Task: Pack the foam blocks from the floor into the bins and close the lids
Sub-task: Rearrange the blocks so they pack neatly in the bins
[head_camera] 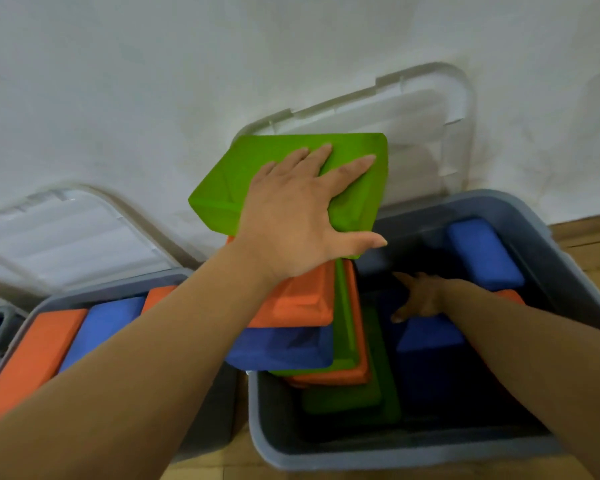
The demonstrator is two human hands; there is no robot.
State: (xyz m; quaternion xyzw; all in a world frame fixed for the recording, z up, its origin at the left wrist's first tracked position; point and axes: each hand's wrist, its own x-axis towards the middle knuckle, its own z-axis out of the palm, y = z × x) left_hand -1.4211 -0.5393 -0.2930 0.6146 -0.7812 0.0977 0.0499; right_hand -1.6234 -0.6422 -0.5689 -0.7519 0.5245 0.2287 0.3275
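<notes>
Left hand flat on green block, fingers straight and spread, thumb out past near edge, nothing clasped. Green block tilted, capping stack of orange, blue and green blocks rising from left side of right bin. Right hand low inside same bin, on blue block; dim there, cannot tell whether fingers clasp it. Left bin holds orange and blue blocks. Both lids open, leaning on wall.

I see matt, faintly grainy foam on the green block; the grey bin is dull smooth plastic, its lid cloudy translucent plastic, the floor probably varnished wood.
</notes>
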